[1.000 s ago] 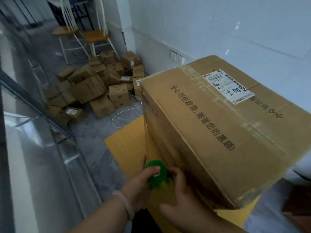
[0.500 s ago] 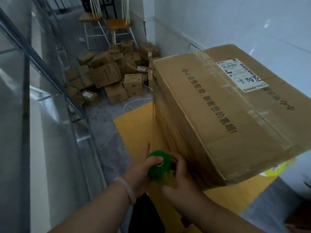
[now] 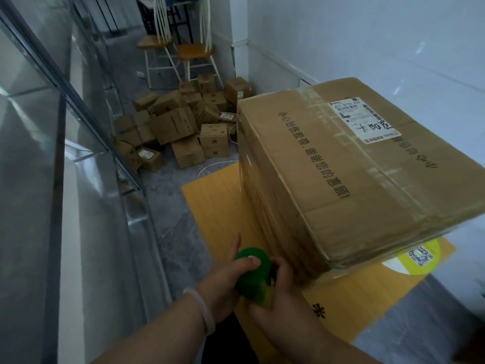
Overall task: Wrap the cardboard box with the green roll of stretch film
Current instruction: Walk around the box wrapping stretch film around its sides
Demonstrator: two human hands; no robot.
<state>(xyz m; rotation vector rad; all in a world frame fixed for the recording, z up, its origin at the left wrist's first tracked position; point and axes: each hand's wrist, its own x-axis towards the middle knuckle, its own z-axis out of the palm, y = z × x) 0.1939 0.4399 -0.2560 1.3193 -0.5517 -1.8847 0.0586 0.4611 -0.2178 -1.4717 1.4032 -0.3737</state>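
Both hands grip the green roll (image 3: pixel 253 274): left hand (image 3: pixel 225 281) thumb caps its core, right hand (image 3: pixel 284 292) fingers curl round it. Cardboard box (image 3: pixel 354 179) stands just beyond the fingers. Film judged light and clingy; hold by the core ends.

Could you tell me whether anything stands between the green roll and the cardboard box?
Nothing visible does. The left hand and right hand grip the green roll beside the cardboard box, and clear film runs unobstructed from it to the box's side.
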